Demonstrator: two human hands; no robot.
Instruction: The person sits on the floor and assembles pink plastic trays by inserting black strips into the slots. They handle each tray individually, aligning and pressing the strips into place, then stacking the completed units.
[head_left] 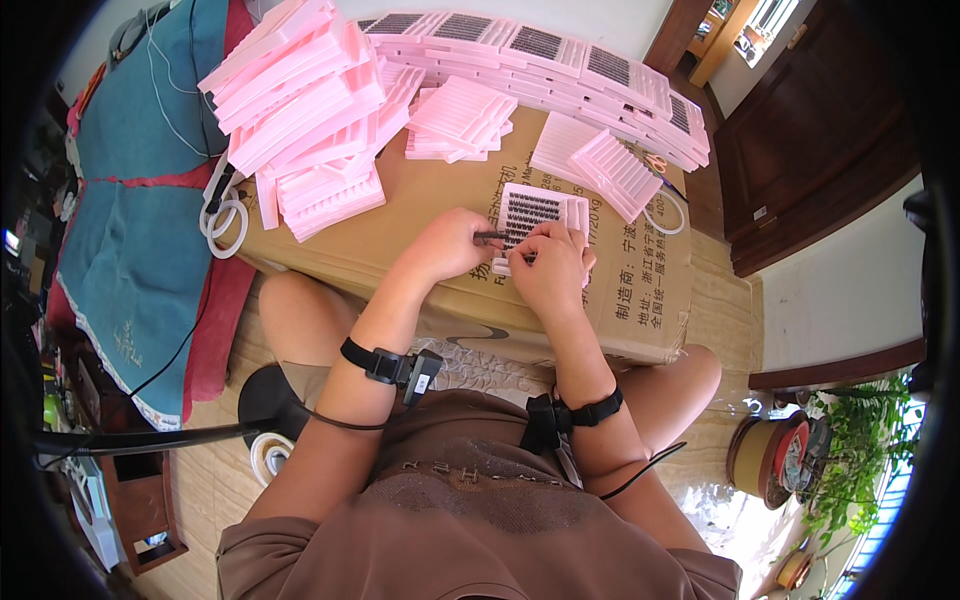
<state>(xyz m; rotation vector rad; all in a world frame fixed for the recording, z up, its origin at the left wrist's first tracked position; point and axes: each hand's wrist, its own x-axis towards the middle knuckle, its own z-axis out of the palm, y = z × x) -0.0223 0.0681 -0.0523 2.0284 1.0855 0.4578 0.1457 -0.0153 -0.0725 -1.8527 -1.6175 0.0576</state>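
Observation:
A pink tray [583,212] lined with rows of black false-lash clusters lies on a large cardboard box before me. My left hand [448,244] is at the tray's left edge, its fingers closed on a small dark strip [489,235] that points toward the rows. My right hand [553,268] rests over the near right part of the tray, fingers bent and pressed together. Whatever is between its fingertips is hidden. The nearest rows of the tray are covered by this hand.
Stacked pink trays [300,100] rise at the far left of the cardboard box [440,200]. More pink trays [462,112] lie in the middle and at right. Filled trays [540,45] line the back edge. A white ring [664,216] and scissors [655,163] are at right.

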